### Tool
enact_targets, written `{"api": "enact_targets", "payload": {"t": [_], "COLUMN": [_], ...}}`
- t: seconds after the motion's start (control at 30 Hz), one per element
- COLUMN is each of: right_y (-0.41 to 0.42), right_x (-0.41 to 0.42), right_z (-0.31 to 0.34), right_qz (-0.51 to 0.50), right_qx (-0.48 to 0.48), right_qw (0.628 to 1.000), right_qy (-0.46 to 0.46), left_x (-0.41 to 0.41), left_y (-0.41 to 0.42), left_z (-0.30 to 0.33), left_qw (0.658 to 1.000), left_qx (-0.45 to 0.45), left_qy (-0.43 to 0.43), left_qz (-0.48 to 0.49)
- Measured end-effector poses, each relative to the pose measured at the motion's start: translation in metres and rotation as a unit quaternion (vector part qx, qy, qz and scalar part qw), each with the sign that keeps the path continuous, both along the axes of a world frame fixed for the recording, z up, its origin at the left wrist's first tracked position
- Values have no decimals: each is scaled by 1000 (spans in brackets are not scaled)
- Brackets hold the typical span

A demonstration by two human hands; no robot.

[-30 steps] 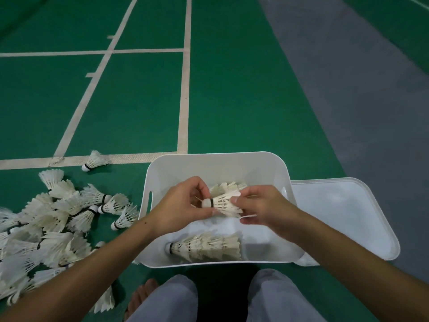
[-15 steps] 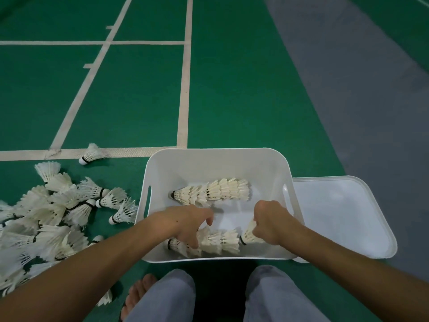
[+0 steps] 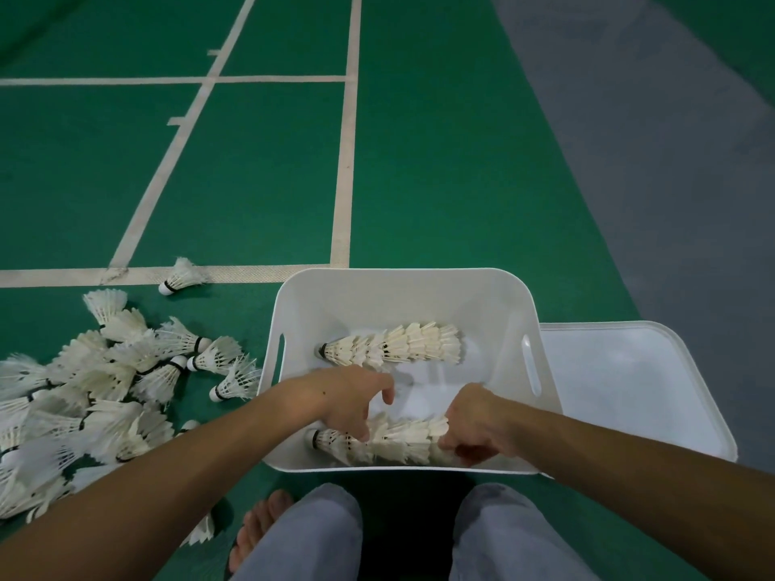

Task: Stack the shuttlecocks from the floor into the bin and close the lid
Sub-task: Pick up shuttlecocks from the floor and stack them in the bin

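Observation:
A white bin (image 3: 402, 283) stands on the green floor in front of my knees. Two rows of nested shuttlecocks lie inside: a far row (image 3: 394, 349) and a near row (image 3: 394, 444). Both my hands are down in the bin at the near row. My left hand (image 3: 348, 404) rests its fingers on the cork end of that row. My right hand (image 3: 474, 421) has its fingers curled round the feather end of the same row. The bin's white lid (image 3: 629, 379) lies flat on the floor right of the bin.
A heap of loose shuttlecocks (image 3: 84, 392) covers the floor left of the bin, with one lone shuttlecock (image 3: 182, 278) on a white court line. My bare foot (image 3: 260, 526) and grey trouser knees sit below the bin. Grey flooring runs along the right.
One second ago both hands held a shuttlecock above the bin. They have since dropped to the near row, and the shuttlecock now sits at that row's feather end.

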State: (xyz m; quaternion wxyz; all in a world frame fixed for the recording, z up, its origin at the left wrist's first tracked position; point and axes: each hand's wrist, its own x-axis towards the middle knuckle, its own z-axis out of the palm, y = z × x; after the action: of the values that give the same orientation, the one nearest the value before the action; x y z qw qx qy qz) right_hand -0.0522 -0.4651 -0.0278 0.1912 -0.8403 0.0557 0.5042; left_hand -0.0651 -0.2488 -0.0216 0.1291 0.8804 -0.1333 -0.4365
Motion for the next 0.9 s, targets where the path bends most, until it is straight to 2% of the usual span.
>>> {"api": "enact_targets", "payload": {"t": [0.13,0.23,0.33,0.43,0.57,0.67,0.77,0.83,0.9], "right_y": [-6,-13,-17,-12,18,57,104,137,170], "right_x": [4,8,8,4,7,19,34,43,51], "right_z": [6,15,26,42,67,84,101,109,115], "right_qz": [20,154,192,171,188,251,307,342,382], "right_qx": [17,-21,-14,38,174,230,263,283,297], "right_qw": [1000,985,967,940,867,828,798,777,751], "right_qy": [13,-78,-170,-292,-426,-446,-447,-447,-449], "left_x": [-2,-6,-12,-21,-32,-41,-54,-66,-81], "left_y": [8,13,21,31,51,85,136,171,194], "left_z": [8,20,35,50,74,82,76,65,48], "left_qw": [999,997,988,955,890,844,806,804,831], "left_qx": [-30,-57,-109,-190,-271,-272,-239,-198,-169], "left_qy": [19,-9,-84,-179,-299,-375,-395,-376,-324], "left_qz": [31,44,70,139,214,270,371,416,420]}}
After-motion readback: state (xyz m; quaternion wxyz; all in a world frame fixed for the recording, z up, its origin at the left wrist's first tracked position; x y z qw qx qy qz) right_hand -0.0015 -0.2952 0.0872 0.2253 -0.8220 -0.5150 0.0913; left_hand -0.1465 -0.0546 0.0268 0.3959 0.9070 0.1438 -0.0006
